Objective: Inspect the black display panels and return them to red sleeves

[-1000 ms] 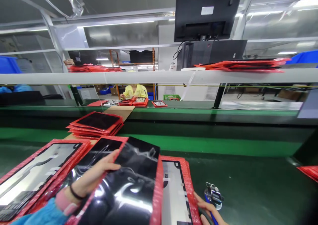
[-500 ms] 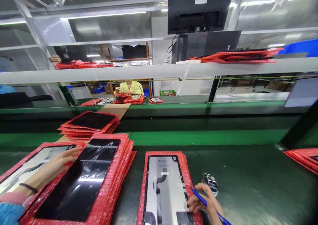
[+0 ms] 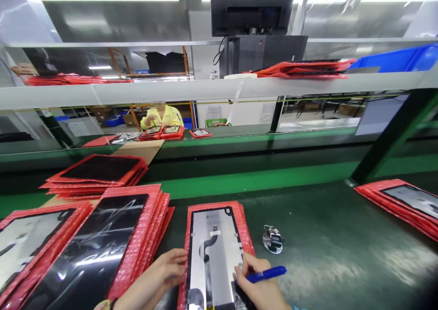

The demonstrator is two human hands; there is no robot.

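A tablet screen panel (image 3: 221,244), silver back up, lies on red bubble wrap (image 3: 247,228) in front of me. My right hand (image 3: 262,282) is closed around a blue pen (image 3: 270,273), its lower end over the panel's right edge. At the left edge, my left hand (image 3: 167,271) touches the wrap with its fingers stretched out. Left of that hand is a stack topped by a glossy black screen (image 3: 99,241) on red bubble wrap. Another silver-backed panel (image 3: 30,230) lies farther left.
A small chrome device (image 3: 273,239), like a tally counter, sits right of the panel. More red-wrapped panels (image 3: 407,200) lie at the far right, others (image 3: 102,169) at the back left. A dark post (image 3: 383,141) rises at right. Across the bench a person (image 3: 164,116) in yellow works.
My left hand has moved right from the stack to the panel in front of me. The pen has turned in my right hand, its lower end now at the panel. The view has swung right.
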